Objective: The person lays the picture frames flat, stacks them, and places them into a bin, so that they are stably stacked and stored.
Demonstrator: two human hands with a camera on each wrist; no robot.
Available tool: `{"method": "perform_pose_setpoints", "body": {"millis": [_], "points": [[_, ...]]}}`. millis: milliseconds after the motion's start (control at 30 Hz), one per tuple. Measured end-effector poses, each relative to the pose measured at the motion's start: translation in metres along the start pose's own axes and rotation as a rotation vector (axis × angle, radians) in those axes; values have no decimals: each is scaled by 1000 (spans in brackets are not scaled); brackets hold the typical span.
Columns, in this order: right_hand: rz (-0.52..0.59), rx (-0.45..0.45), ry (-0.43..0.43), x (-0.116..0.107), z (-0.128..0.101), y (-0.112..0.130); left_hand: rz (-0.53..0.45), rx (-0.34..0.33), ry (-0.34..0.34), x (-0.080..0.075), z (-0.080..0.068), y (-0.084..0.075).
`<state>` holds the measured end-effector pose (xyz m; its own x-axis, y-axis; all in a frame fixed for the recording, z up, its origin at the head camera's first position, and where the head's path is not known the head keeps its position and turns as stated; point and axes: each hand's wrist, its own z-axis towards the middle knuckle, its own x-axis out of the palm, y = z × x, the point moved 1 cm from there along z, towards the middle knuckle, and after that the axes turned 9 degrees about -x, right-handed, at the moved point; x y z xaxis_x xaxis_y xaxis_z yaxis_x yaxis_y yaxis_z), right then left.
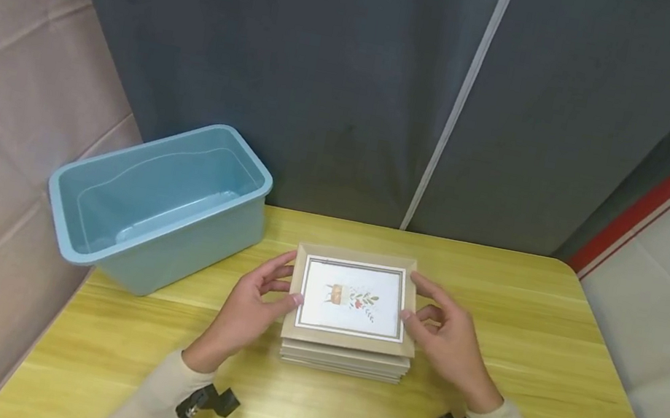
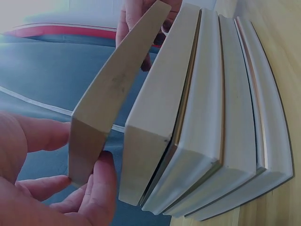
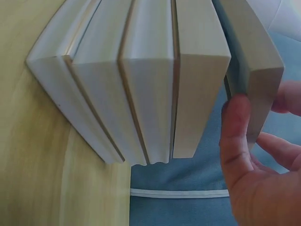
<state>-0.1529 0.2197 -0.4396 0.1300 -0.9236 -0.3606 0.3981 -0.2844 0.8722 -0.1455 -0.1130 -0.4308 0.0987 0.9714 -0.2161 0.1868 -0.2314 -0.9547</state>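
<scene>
A stack of several pale wooden picture frames [image 1: 342, 362] lies on the yellow table [image 1: 549, 363]. The top frame [image 1: 353, 299], with a small flower print, is raised a little off the stack. My left hand [image 1: 289, 283] pinches its left edge and my right hand [image 1: 419, 304] pinches its right edge. In the left wrist view the top frame [image 2: 115, 89] stands apart from the stack [image 2: 207, 127], held between my thumb [image 2: 99, 188] and fingers [image 2: 42, 134]. The right wrist view shows the same frame [image 3: 256, 66] gripped by my right thumb [image 3: 235, 132], clear of the stack [image 3: 141, 84].
An empty light-blue plastic bin [image 1: 156, 201] sits at the table's back left corner, overhanging the edge. Dark grey curtains hang behind the table. Bare tabletop shows to the right of the stack and in front of it.
</scene>
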Motion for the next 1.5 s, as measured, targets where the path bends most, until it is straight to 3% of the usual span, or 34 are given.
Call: {"method": "perform_pose_setpoints", "body": {"millis": [233, 567, 867, 1067, 1500], "points": [[-41, 50, 23, 3, -1, -1, 69, -21, -34, 1, 1, 4], [-68, 46, 42, 3, -4, -5, 149, 28, -57, 2, 2, 8], [-137, 33, 70, 2, -4, -4, 193, 25, -88, 3, 2, 9], [-225, 12, 115, 3, -5, -10, 178, 18, -70, 3, 3, 12], [-181, 84, 160, 4, -9, -20, 194, 10, -71, -6, 4, 10]]}}
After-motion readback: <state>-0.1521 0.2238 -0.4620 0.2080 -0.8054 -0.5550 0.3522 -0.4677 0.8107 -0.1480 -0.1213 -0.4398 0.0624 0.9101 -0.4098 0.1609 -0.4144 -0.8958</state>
